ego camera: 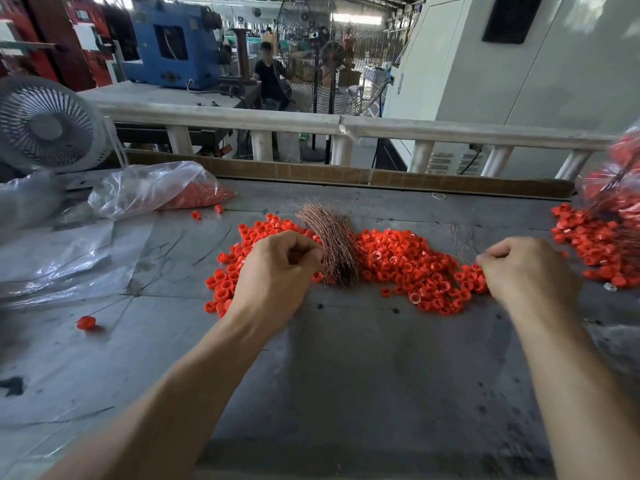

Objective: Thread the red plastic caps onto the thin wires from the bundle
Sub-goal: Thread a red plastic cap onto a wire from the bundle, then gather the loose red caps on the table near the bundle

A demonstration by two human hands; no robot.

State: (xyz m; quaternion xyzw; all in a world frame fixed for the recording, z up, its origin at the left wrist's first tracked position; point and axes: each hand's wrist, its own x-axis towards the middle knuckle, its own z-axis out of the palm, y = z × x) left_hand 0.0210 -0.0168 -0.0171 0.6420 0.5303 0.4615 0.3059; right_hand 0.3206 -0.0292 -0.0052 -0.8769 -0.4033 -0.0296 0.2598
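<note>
While left hand [277,268] pinches wire bundle [332,247], right hand [526,268] curled.

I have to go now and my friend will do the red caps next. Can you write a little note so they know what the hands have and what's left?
Left hand: fingers curled at the wire bundle, pinching at its edge.
Right hand: fingers pinched together over the right side of the red caps; what they pinch is too thin to tell.
Caps lie loose around the bundle on the table. More are in the plastic bag, far left.
Done: caps on wires sit at the far right.
Left: the loose pile needs threading.
</note>
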